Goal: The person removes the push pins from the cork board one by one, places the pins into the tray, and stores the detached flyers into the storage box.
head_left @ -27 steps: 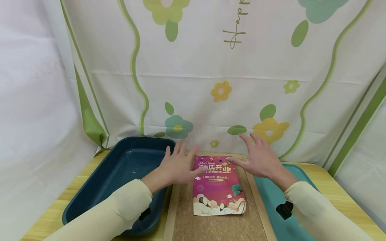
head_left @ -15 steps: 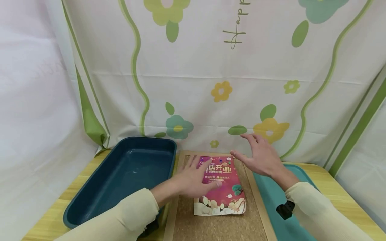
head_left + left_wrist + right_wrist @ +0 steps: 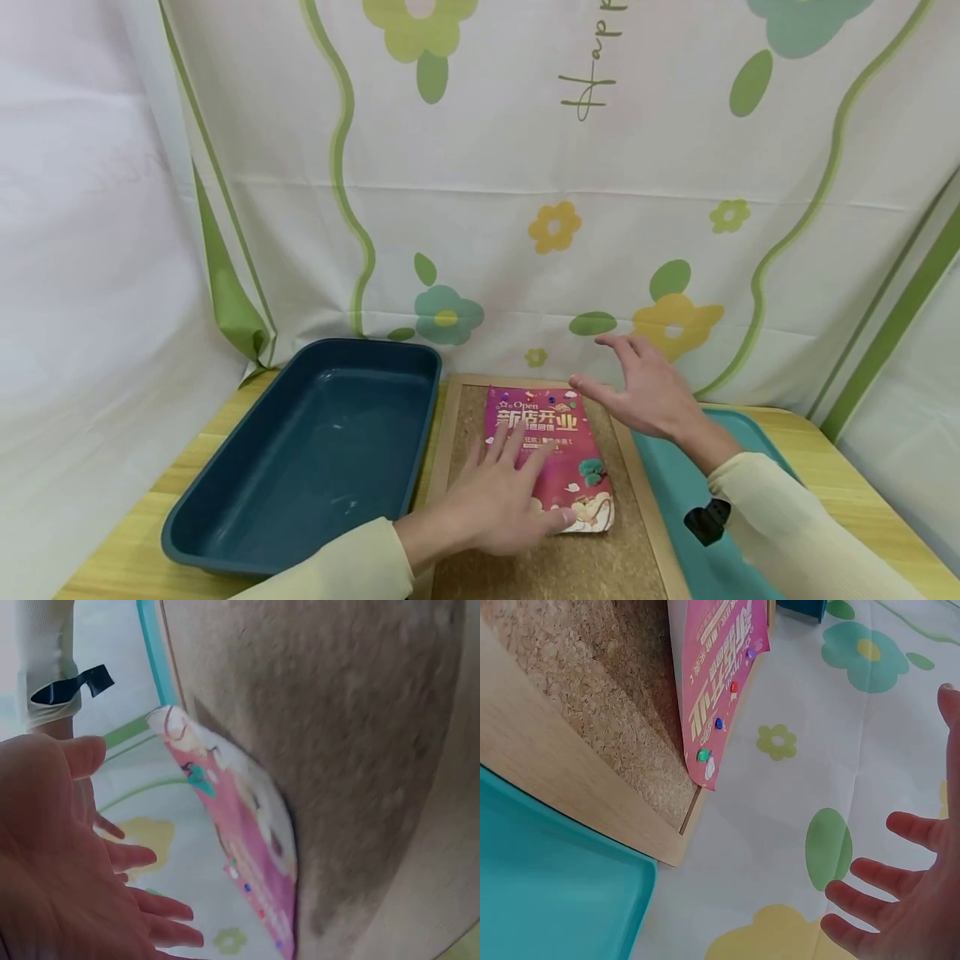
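Note:
A pink and purple printed flyer [image 3: 555, 454] lies on a wood-framed cork board [image 3: 555, 575]. Several coloured push pins [image 3: 718, 723] run along its top edge, and its lower part curls up off the cork in the left wrist view. Over the flyer's lower left portion is my left hand [image 3: 498, 504], fingers spread and straight, holding nothing. The left wrist view shows a gap between that palm and the paper. Past the board's upper right corner hovers my right hand [image 3: 648, 392], fingers loosely extended, nothing in it.
Left of the board stands a deep dark blue tray [image 3: 300, 467]. To the right lies a shallow teal tray [image 3: 675, 483], partly under my right forearm. Behind the wooden table [image 3: 840, 483] hangs a white flowered curtain [image 3: 480, 217].
From beside the flyer's upper left, my left hand has come down toward me and rightward, over the flyer's lower part. My right hand stays almost where it was.

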Available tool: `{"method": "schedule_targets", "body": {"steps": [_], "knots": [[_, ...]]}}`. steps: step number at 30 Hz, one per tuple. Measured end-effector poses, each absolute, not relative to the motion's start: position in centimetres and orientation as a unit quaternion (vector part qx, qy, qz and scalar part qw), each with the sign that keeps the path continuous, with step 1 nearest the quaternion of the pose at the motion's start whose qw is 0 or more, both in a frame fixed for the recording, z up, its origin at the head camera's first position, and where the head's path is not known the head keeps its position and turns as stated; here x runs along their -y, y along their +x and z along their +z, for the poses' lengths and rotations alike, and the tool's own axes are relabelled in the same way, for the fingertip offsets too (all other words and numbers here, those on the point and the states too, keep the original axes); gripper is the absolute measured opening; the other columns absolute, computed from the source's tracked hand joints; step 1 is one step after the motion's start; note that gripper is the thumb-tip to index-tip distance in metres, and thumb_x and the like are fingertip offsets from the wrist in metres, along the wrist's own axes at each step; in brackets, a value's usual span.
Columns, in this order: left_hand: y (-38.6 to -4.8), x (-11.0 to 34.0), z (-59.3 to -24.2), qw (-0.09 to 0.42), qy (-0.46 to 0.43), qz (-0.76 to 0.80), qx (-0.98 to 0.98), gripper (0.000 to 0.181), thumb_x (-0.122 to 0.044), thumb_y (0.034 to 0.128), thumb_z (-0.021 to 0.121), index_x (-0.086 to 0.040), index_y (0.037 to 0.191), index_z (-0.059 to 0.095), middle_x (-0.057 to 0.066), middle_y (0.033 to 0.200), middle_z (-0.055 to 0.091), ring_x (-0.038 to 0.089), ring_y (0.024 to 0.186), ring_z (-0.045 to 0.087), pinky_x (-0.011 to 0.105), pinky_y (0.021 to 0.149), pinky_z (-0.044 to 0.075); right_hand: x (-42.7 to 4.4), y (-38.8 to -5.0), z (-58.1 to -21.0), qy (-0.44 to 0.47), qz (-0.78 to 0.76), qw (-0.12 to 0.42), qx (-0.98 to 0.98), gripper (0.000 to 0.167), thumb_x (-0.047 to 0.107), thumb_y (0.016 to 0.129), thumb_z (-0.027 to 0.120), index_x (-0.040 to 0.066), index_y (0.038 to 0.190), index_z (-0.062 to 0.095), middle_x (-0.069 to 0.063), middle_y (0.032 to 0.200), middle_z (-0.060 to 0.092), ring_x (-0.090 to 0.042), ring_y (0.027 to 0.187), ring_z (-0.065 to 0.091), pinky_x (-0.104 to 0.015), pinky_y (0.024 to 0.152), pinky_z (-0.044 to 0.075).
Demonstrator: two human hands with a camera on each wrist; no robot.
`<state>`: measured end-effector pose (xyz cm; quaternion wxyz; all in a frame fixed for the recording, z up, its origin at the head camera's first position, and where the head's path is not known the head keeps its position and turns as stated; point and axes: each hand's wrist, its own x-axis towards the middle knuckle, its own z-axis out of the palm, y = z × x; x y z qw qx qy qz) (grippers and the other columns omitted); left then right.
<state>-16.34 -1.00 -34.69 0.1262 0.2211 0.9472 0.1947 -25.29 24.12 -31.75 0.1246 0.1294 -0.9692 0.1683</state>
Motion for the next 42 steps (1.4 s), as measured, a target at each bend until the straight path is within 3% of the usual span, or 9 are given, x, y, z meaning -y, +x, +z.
{"method": "schedule_targets", "body": {"steps": [18, 28, 42], "knots": [[-16.5, 1.0, -38.0, 0.172, 0.197, 0.209, -0.942, 0.083, -0.068, 0.0936, 0.063, -0.036, 0.165, 0.037, 0.009, 0.178, 0.023, 0.041, 0.166, 0.015, 0.073, 0.126, 0.023, -23.9, -25.7, -32.4, 0.123, 0.194, 0.097, 0.968, 0.09, 0.073, 0.095, 0.063, 0.011, 0.158, 0.045, -0.025, 0.16, 0.045, -0.047, 0.142, 0.049, -0.072, 0.108, 0.046], [-16.5, 0.8, -38.3, 0.156, 0.181, 0.183, -0.954, 0.075, -0.063, 0.0976, 0.062, -0.036, 0.164, 0.039, 0.012, 0.177, 0.024, 0.045, 0.165, 0.017, 0.075, 0.123, 0.026, -23.1, -26.3, -32.5, 0.128, 0.219, 0.082, 0.964, 0.09, 0.072, 0.095, 0.064, 0.009, 0.156, 0.047, -0.021, 0.159, 0.049, -0.043, 0.137, 0.054, -0.068, 0.106, 0.05], [-16.8, 0.8, -38.5, 0.156, 0.194, 0.14, -0.958, 0.064, -0.05, 0.0993, 0.067, -0.039, 0.159, 0.047, 0.012, 0.174, 0.031, 0.045, 0.163, 0.024, 0.07, 0.123, 0.033, -21.2, -28.4, -33.4, 0.126, 0.303, 0.058, 0.943, 0.081, 0.062, 0.099, 0.065, 0.007, 0.157, 0.047, -0.022, 0.157, 0.053, -0.047, 0.136, 0.057, -0.062, 0.106, 0.054]]}}
